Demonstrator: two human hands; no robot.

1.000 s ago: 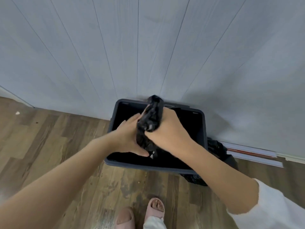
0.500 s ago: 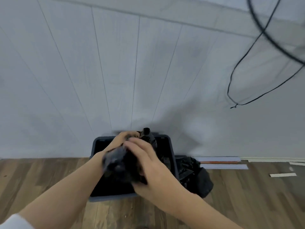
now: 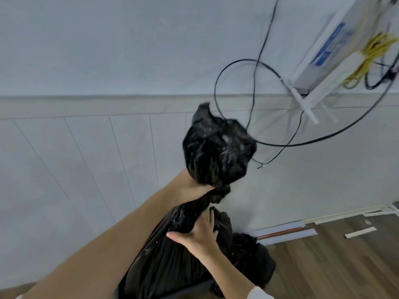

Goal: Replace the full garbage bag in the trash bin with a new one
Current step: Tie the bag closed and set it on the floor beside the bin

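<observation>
A new black garbage bag (image 3: 216, 147) is stretched between my hands in front of the wall. My left hand (image 3: 192, 187) is raised and grips the bag just under its bunched upper end. Lower down, my right hand (image 3: 199, 235) grips the drawn-out part, fingers curled over the plastic. The loose lower part of the bag hangs over the trash bin, of which only a sliver of dark grey rim (image 3: 190, 288) shows at the bottom edge. A second crumpled black bag (image 3: 257, 257) lies on the floor to the right of the bin, against the wall.
Black cables (image 3: 254, 83) loop down the white panelled wall just behind the raised bag. A white rack (image 3: 323, 61) with yellow cable sits at the top right. Trim strips (image 3: 287, 233) and a tape scrap (image 3: 360, 231) lie on the wood floor at right.
My left hand has lifted the bunched bag high above the bin, and my right hand has dropped lower on it, drawing the bag out. The view has tilted upward.
</observation>
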